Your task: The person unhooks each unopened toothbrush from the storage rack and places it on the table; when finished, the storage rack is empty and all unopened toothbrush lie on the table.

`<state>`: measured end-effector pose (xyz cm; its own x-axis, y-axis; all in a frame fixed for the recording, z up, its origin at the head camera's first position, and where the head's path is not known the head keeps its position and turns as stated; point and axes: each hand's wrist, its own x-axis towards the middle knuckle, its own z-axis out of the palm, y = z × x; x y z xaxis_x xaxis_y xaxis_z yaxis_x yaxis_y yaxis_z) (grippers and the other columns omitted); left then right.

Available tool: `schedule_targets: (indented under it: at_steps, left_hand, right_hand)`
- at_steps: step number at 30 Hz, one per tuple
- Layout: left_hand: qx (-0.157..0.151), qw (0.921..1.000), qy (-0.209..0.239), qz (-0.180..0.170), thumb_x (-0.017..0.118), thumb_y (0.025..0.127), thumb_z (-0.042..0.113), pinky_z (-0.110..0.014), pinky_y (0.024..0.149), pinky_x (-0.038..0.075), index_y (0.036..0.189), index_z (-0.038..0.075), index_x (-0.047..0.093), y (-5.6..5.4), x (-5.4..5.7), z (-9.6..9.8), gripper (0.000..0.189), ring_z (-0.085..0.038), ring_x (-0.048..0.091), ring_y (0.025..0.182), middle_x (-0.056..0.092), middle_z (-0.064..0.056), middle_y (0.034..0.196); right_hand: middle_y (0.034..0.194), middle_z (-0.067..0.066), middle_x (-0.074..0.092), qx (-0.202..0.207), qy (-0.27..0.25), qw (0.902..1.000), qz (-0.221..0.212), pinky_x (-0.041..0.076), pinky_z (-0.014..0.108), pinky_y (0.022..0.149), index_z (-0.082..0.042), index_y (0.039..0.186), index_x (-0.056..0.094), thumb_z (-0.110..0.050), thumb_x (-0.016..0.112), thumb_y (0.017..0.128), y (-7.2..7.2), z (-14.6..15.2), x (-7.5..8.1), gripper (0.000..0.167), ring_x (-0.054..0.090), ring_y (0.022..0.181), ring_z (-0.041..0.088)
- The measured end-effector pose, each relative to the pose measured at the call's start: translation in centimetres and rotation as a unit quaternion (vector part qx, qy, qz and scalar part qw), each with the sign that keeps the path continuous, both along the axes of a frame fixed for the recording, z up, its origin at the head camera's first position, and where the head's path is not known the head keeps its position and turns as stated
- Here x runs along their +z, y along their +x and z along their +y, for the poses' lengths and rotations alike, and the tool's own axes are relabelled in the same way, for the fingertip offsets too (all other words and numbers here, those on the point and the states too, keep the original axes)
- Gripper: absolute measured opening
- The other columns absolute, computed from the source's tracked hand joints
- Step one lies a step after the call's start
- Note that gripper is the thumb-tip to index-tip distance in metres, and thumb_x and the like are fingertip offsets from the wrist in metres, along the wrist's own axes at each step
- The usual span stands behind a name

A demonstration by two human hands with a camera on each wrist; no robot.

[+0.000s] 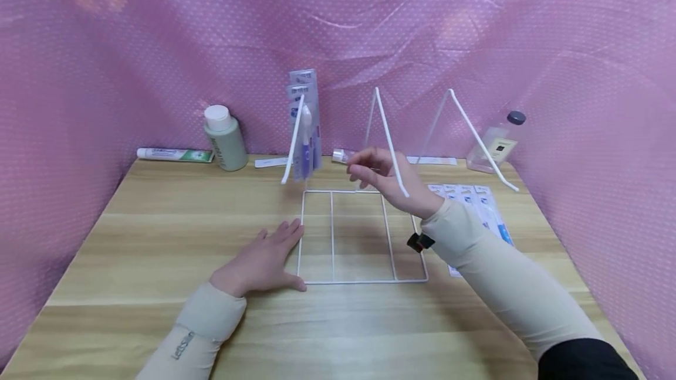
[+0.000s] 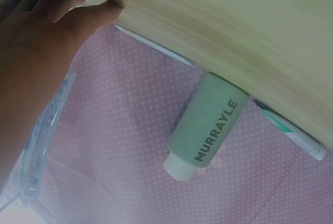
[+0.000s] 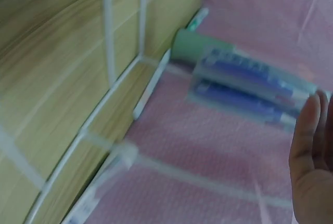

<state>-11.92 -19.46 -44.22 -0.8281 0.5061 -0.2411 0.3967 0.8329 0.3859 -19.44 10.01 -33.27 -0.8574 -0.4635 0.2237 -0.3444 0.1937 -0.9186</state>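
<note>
A white wire display rack point(image 1: 364, 281) stands on the table, its base flat and its arms sloping up toward me. Packaged toothbrushes point(image 1: 315, 133) hang from its left arm. My left hand point(image 1: 264, 260) lies spread on the tabletop, fingertips and thumb at the left side of the base. My right hand point(image 1: 396, 183) is raised behind the middle arm, fingers loosely bent with nothing in them. In the right wrist view, the fingers point(image 3: 307, 146) overlap the end of the blurred hanging packs point(image 3: 234, 81).
More toothbrush packs point(image 1: 477, 204) lie right of the rack, partly under my right forearm. Along the back stand a green bottle point(image 1: 228, 142) and a clear black-capped bottle point(image 1: 496, 144). One toothpaste tube point(image 1: 174, 155) lies at the back left, another point(image 1: 340, 156) behind the rack.
</note>
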Motion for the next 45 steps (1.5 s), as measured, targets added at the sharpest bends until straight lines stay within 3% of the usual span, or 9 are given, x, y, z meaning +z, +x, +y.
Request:
schedule_targets:
  at_steps: [3,7,13,17,21,25,31,35,45]
  left_hand:
    - [-0.003,1.0000,0.000,0.000,0.085,0.079,0.064,-0.070,0.128,0.022,0.167,0.002,0.030,-0.1,0.0,0.7,0.120,-0.039,0.022,0.163,0.022,-0.015,0.177]
    - [-0.007,1.0000,-0.001,0.001,0.084,0.080,0.064,-0.069,0.129,0.020,0.167,0.003,0.029,-0.4,-0.1,1.5,0.120,-0.037,0.020,0.164,0.020,-0.013,0.177]
    - [-0.008,0.9999,0.007,-0.003,0.085,0.080,0.062,-0.069,0.129,0.019,0.167,0.002,0.028,-0.4,0.2,1.5,0.121,-0.037,0.019,0.164,0.018,-0.014,0.177]
    - [0.004,1.0000,0.002,-0.004,0.086,0.079,0.061,-0.069,0.130,0.018,0.167,0.002,0.028,-0.2,0.5,0.6,0.121,-0.038,0.019,0.164,0.018,-0.014,0.177]
    - [0.016,0.9999,0.002,-0.006,0.086,0.079,0.062,-0.070,0.129,0.018,0.167,0.002,0.028,0.2,0.4,-0.2,0.121,-0.039,0.019,0.163,0.019,-0.015,0.177]
    - [0.022,0.9997,0.004,-0.009,0.085,0.079,0.064,-0.070,0.129,0.019,0.167,0.002,0.028,0.7,0.2,-0.5,0.121,-0.039,0.019,0.163,0.018,-0.015,0.177]
    - [0.027,0.9995,0.005,-0.014,0.086,0.079,0.063,-0.071,0.128,0.021,0.166,0.000,0.030,1.4,0.0,-0.7,0.121,-0.041,0.022,0.163,0.021,-0.017,0.176]
    - [0.024,0.9996,0.005,-0.014,0.085,0.079,0.064,-0.072,0.127,0.022,0.166,0.001,0.030,1.5,-0.1,-0.8,0.120,-0.041,0.023,0.162,0.022,-0.017,0.176]
    - [-0.021,0.9995,-0.025,0.002,0.081,0.082,0.066,-0.072,0.126,0.025,0.167,0.002,0.028,-0.1,0.4,-0.5,0.119,-0.038,0.024,0.162,0.020,-0.016,0.177]
  right_hand:
    - [0.108,0.014,0.075,-0.007,-0.014,0.9998,-0.015,0.063,0.030,0.080,0.010,0.121,0.067,-0.001,0.064,0.103,0.3,-0.5,0.4,0.021,0.072,0.094,0.013]
    - [0.114,0.015,0.075,0.019,0.087,0.9961,0.001,0.062,0.032,0.087,0.002,0.126,0.070,-0.009,0.064,0.105,1.0,1.6,-0.4,0.024,0.071,0.098,0.013]
    - [0.122,0.005,0.075,0.047,0.243,0.9661,0.072,0.062,0.038,0.092,-0.010,0.127,0.073,-0.019,0.069,0.104,3.5,7.5,-4.5,0.025,0.071,0.108,0.020]
    - [0.139,0.011,0.066,0.018,0.303,0.9468,0.106,0.058,0.054,0.103,-0.007,0.139,0.065,-0.026,0.079,0.097,4.5,9.9,-6.7,0.049,0.067,0.124,0.034]
    - [0.159,0.020,0.048,0.010,0.377,0.9209,0.097,0.048,0.062,0.115,-0.009,0.153,0.053,-0.047,0.085,0.088,4.7,10.9,-8.6,0.082,0.054,0.141,0.044]
    - [0.167,0.023,0.037,0.022,0.417,0.9057,0.071,0.048,0.065,0.113,-0.014,0.158,0.048,-0.061,0.087,0.080,4.7,11.3,-10.0,0.100,0.049,0.145,0.048]
    - [0.171,0.026,0.027,0.049,0.427,0.9020,0.038,0.043,0.069,0.116,-0.018,0.159,0.048,-0.070,0.090,0.067,5.3,11.6,-11.1,0.114,0.039,0.151,0.053]
    - [0.173,0.026,0.024,0.052,0.435,0.8978,0.040,0.040,0.068,0.119,-0.018,0.156,0.052,-0.065,0.093,0.067,5.9,11.5,-11.5,0.109,0.034,0.154,0.052]
    - [0.174,0.025,0.019,0.028,0.418,0.9078,0.022,0.035,0.070,0.122,-0.019,0.155,0.054,-0.057,0.095,0.071,6.7,11.9,-11.2,0.101,0.026,0.158,0.051]
